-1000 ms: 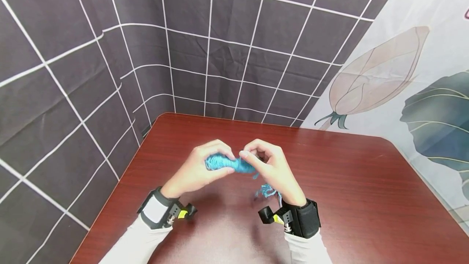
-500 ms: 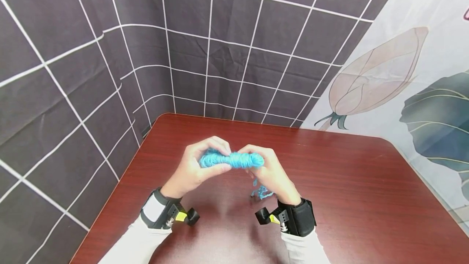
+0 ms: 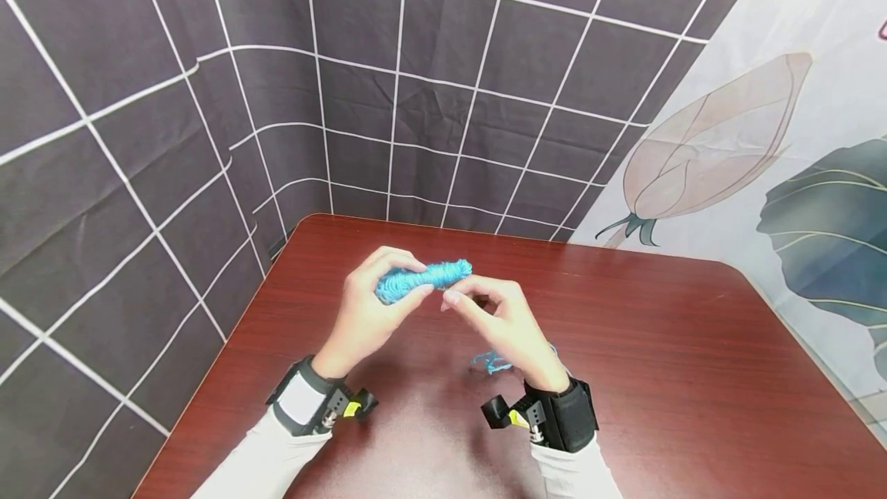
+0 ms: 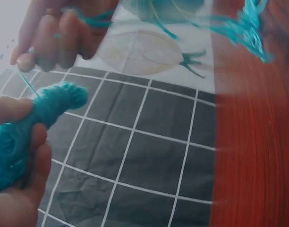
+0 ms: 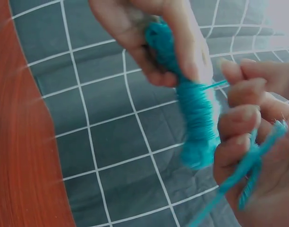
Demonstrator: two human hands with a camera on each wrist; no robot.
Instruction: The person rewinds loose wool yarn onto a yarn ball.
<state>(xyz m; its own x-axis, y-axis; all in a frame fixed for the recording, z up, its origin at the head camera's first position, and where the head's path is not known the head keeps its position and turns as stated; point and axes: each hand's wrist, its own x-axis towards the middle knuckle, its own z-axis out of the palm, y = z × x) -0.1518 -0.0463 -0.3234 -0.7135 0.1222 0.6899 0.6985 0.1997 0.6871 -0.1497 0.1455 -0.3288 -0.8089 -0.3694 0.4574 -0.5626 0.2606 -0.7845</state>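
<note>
A bright blue skein of yarn [image 3: 443,276], wound tightly round its middle, is held up over the table with its right end tilted upward. My left hand [image 3: 367,306] grips its left part between thumb and fingers. Just right of it, my right hand [image 3: 506,326] pinches a thin yarn strand [image 5: 215,85] that runs taut to the wound section. More yarn [image 5: 246,165] passes through the curled fingers of the right hand in the right wrist view. Below that hand, a loose tangle of yarn [image 3: 493,362] hangs in the head view.
The reddish-brown table [image 3: 658,376] spreads under both hands. Behind and to the left hangs a dark grey cloth [image 3: 443,98] with white grid lines. A white cloth [image 3: 693,152] with leaf prints hangs at the right. Each wrist wears a strapped camera.
My right hand passed behind the skein and has come back to its near side, below the right end. The left hand has raised and tilted the skein, moving it slightly away.
</note>
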